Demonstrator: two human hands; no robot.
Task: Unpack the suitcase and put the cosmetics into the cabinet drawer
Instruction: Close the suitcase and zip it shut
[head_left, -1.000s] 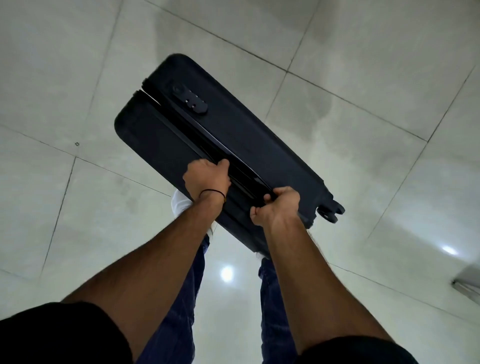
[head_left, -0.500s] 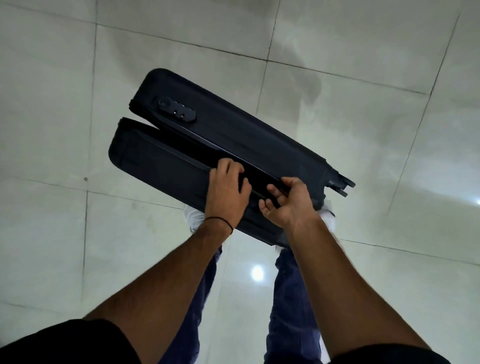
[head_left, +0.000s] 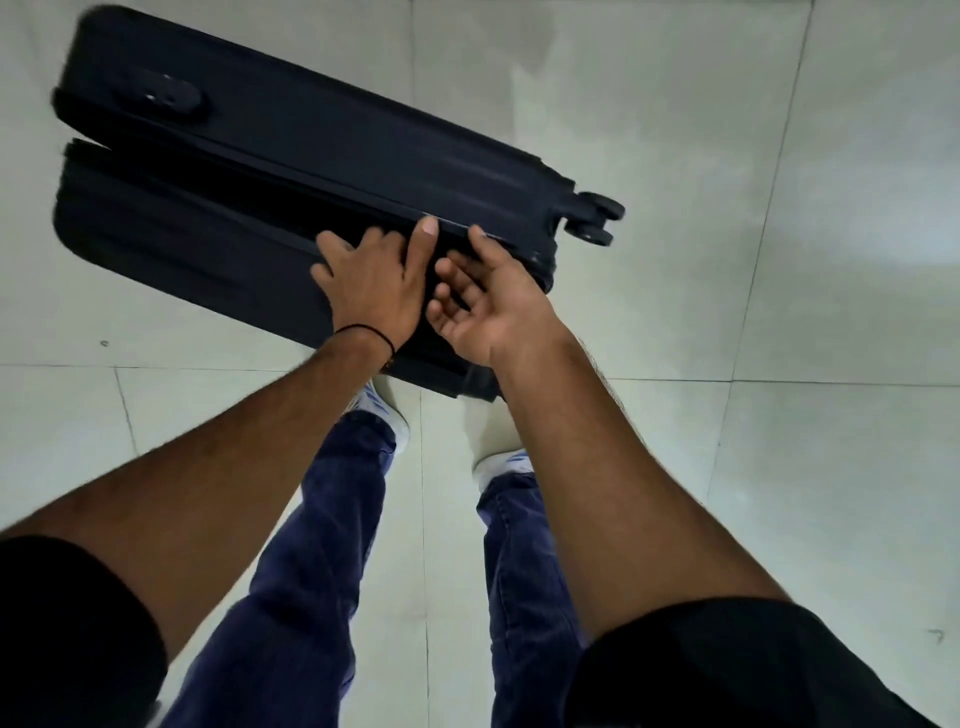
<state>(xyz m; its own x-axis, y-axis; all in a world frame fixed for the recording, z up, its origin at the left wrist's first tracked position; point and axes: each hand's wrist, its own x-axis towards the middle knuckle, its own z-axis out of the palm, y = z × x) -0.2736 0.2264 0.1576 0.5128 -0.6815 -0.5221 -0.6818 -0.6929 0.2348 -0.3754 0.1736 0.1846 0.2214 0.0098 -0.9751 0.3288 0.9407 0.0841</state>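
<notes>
Pale tiled floor (head_left: 779, 467) | black suitcase (head_left: 311, 145) on edge by our feet, halves barely parted | left hand (head_left: 371, 283) flat on near half, fingers (head_left: 421, 249) spread | right hand (head_left: 493, 301) at seam, loosely curled, holding nothing | we see no cosmetics or drawer; unpacking not begun

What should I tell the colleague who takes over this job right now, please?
Left hand: open, flat on the near shell of the suitcase, thumb at the seam.
Right hand: open, palm up, holding nothing, beside the seam near the wheels.
Suitcase: seam up on the tiled floor, shells barely parted.
Done: seam looks unfastened.
Left: open it wide, move cosmetics to the drawer; neither is in view.
</notes>
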